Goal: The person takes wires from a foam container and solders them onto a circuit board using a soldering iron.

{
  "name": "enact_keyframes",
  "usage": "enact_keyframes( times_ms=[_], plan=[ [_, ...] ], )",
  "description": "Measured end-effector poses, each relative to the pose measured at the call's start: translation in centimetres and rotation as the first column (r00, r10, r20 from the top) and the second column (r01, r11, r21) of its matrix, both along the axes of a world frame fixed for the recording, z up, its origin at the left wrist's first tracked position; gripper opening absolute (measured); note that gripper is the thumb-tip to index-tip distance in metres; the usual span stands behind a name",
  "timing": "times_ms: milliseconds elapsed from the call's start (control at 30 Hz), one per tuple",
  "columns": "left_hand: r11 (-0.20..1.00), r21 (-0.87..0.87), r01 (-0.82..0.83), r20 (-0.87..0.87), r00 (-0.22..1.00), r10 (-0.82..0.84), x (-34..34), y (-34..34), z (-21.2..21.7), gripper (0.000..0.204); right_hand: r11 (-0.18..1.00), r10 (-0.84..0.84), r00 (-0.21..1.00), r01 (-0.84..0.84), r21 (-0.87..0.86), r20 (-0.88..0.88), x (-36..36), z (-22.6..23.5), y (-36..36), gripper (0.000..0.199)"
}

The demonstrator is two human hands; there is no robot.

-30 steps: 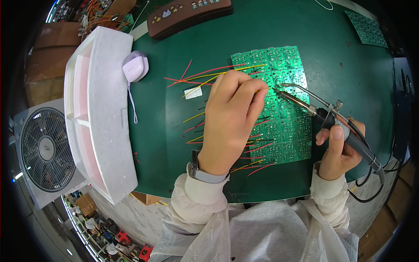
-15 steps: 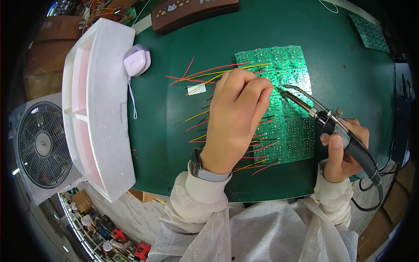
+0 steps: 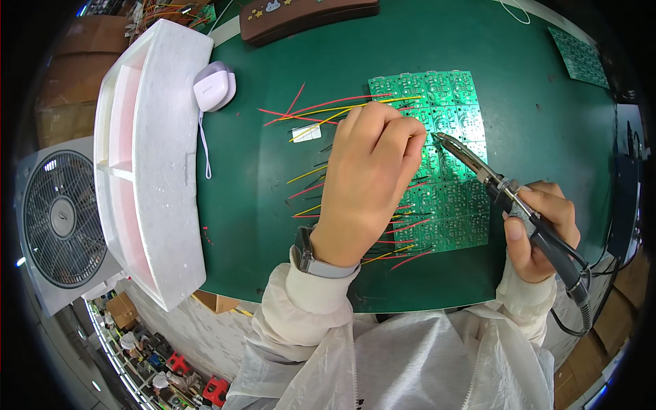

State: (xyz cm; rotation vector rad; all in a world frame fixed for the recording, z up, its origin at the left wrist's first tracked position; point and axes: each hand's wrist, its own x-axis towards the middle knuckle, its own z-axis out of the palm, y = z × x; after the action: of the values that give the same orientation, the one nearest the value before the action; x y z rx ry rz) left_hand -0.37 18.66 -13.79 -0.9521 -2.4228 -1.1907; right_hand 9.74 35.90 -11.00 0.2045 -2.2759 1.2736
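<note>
A panel of green circuit boards (image 3: 468,123) lies on the green work mat. My right hand (image 3: 540,236) is wrapped round a soldering iron (image 3: 562,258) with a thin metal tube along its barrel. The iron's tip points at the panel, close to the fingertips of my left hand (image 3: 369,181). That left hand is closed in a pinch above the panel; whatever it pinches is hidden. Red, yellow and black wires (image 3: 321,104) run out from the panel's left side, partly under my left hand. A small white label piece (image 3: 307,133) lies beside them.
A white foam box (image 3: 171,171) with compartments stands at the left, a lilac earbud case (image 3: 213,87) against it. Behind are a brown case (image 3: 307,17) and, far right, another circuit panel (image 3: 578,56). A fan (image 3: 61,215) stands beyond the box. The iron's cable (image 3: 570,331) hangs at right.
The soldering iron has rolled in my right hand, so its side tube now lines up with the barrel. My left hand keeps its pinch at the same spot on the panel.
</note>
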Motion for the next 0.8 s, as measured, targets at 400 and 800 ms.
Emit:
enact_keyframes(
  times_ms=[400,800],
  plan=[
    [1.000,-0.009,0.005,-0.014,1.000,-0.005,0.2,0.1,0.1,0.014,0.999,0.035,0.990,-0.031,0.031,-0.134,-0.4,-0.5,-0.1,0.027],
    [0.998,-0.058,-0.012,0.020,1.000,0.013,0.4,0.2,0.8,0.010,0.990,-0.139,0.971,0.137,-0.022,-0.194,0.9,-1.0,0.3,0.033]
  ],
)
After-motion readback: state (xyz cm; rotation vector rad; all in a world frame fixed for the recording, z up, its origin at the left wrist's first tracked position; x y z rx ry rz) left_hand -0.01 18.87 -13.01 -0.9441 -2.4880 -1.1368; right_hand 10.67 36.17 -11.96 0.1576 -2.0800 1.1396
